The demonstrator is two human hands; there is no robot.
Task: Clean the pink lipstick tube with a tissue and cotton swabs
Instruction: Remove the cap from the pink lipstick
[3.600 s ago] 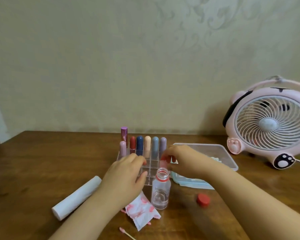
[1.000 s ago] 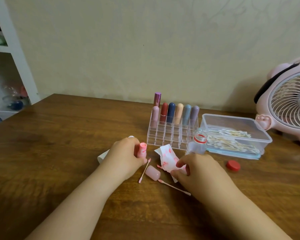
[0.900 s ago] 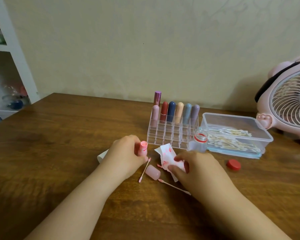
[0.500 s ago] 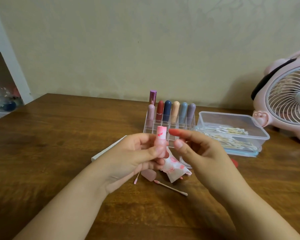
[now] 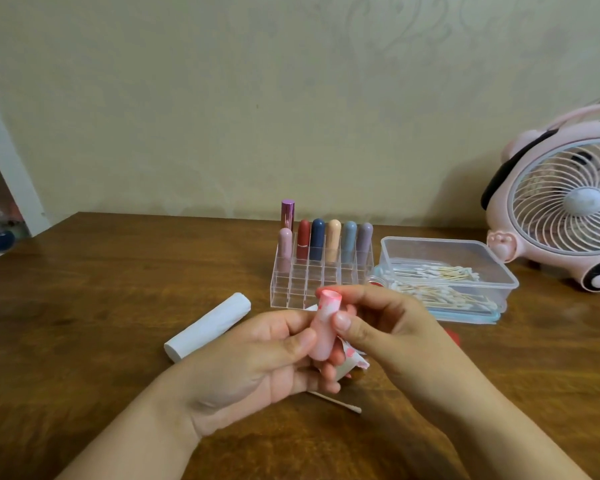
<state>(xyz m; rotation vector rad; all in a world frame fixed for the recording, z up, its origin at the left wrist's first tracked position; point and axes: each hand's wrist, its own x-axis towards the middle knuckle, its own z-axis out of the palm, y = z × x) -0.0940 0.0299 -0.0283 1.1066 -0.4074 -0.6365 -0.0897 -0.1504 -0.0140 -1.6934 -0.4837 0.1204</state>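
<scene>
Brown wooden table (image 5: 84,306) stands against a beige wall. Near the middle, the left hand (image 5: 257,362) grips the small pink lipstick tube (image 5: 323,329) upright, thumb on its front and fingers curled behind. The right hand (image 5: 395,334) pinches the tube's upper part, thumb in front and index finger bent over the stained rim. A white tissue with pink stains (image 5: 352,360) sits under the tube, perhaps held by the left fingers. At 6 o'clock from the hands lies a thin cotton swab (image 5: 340,403); at 12 o'clock stands a clear acrylic organiser (image 5: 312,285); at 2 o'clock, a transparent plastic box of swabs (image 5: 492,271).
</scene>
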